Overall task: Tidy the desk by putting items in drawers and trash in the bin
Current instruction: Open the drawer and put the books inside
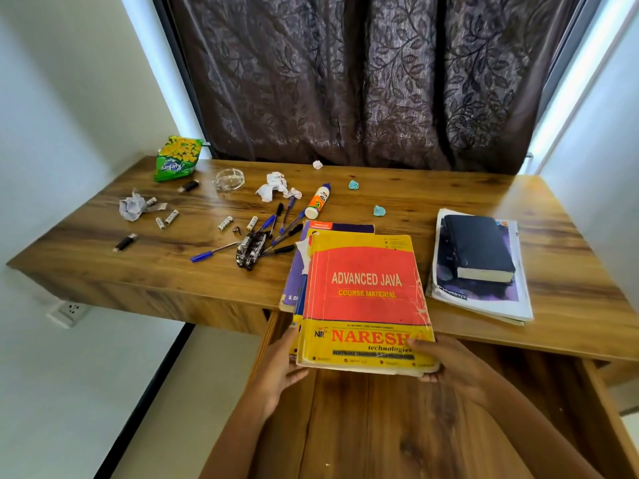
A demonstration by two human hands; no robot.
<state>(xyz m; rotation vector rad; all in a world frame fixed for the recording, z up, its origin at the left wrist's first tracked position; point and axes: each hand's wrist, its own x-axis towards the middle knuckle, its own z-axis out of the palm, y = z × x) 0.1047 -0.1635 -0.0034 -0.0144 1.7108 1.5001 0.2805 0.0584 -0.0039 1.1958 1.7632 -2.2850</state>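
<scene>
Both hands, left hand [281,366] and right hand [446,363], grip the book stack [363,299] by its near corners, half off the desk [103,243] over the open drawer [380,426]; heavy, floppy, likely to slide apart, so support it underneath.

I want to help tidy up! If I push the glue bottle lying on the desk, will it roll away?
Probably: the glue bottle lies on its side and looks round, so a sideways push could roll it. The pens beside it might stop it. It looks like light plastic, likely easy to lift.
</scene>
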